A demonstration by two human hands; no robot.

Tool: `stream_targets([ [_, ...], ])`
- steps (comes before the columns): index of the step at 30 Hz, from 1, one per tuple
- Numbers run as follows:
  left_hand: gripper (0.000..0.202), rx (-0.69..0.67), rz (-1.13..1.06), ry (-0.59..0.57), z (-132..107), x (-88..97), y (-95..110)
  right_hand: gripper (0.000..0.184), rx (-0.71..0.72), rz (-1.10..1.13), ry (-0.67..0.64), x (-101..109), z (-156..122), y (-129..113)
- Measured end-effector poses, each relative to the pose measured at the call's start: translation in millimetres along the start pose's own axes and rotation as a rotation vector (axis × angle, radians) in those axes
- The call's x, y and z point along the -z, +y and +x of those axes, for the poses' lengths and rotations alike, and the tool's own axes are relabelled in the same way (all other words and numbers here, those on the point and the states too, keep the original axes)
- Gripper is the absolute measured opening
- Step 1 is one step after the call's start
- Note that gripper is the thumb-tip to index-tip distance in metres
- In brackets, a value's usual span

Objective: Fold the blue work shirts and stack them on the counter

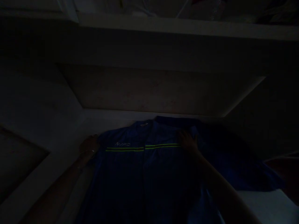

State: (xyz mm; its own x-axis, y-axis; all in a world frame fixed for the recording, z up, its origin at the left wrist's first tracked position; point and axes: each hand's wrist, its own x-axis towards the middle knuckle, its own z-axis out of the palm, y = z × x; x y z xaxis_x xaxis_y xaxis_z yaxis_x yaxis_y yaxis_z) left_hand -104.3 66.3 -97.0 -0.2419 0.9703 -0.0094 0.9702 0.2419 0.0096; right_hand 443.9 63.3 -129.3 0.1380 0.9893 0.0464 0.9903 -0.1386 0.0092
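Jacket (126,174) lay already spread front-up, unfolded, right hand (187,140) splayed on it, left hand (89,145) at its edge, grip too dark to tell!

Dim closet-like recess (35,93), loaded shelf (187,27) overhead, faintly patterned back panel (149,91), blue jacket (126,171) spread below.

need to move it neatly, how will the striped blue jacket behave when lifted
The striped blue jacket will probably be floppy, since it lies spread like soft cloth. It seems unlikely to roll, being broad and flat. Lifted only near the right hand, it would likely sag and fold, as its front extends well beyond there.
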Motion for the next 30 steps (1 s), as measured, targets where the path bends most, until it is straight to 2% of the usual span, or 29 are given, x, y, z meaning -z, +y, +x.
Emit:
stream_targets([
  [3, 0.041, -0.143, 0.138, 0.228, -14.9, 4.5, 37.5, 0.051, -0.014, -0.054, 0.07, -7.3, -4.5, -3.5],
  [5, 0.044, -0.281, 0.087, 0.338, -24.1, 1.8, 66.6, 0.052, -0.004, -0.067, 0.08, -6.5, -7.0, -6.6],
  [6, 0.045, -0.339, 0.046, 0.342, -27.2, -2.1, 79.2, 0.052, -0.004, -0.066, 0.08, -5.2, -7.4, -7.8],
  [8, 0.048, -0.408, -0.003, 0.28, -29.2, -15.0, 96.2, 0.052, -0.014, -0.062, 0.077, -2.4, -7.3, -9.0],
  [10, 0.053, -0.403, -0.007, 0.175, -24.7, -30.9, 99.4, 0.052, -0.011, -0.067, 0.079, -0.8, -6.7, -9.1],
  [14, 0.056, -0.363, -0.015, 0.022, -2.5, -55.2, 74.3, 0.052, -0.001, -0.086, 0.082, -2.5, -6.3, -8.1],
  [18, 0.06, -0.402, -0.018, 0.02, 20.1, -62.9, 36.3, 0.05, 0.009, -0.082, 0.107, -7.6, -5.3, -6.3],
  [21, 0.06, -0.383, -0.003, 0.018, 31.2, -62.4, 8.7, 0.049, 0.028, -0.076, 0.126, -9.7, -4.0, -4.6],
  [26, 0.058, -0.233, 0.05, -0.018, 43.4, -55.9, -32.2, 0.049, 0.017, -0.037, 0.141, -12.4, -2.5, -2.6],
  [30, 0.061, -0.106, 0.045, -0.013, 44.4, -43.0, -54.7, 0.053, -0.011, 0.059, 0.183, -14.2, -2.5, -3.8],
])
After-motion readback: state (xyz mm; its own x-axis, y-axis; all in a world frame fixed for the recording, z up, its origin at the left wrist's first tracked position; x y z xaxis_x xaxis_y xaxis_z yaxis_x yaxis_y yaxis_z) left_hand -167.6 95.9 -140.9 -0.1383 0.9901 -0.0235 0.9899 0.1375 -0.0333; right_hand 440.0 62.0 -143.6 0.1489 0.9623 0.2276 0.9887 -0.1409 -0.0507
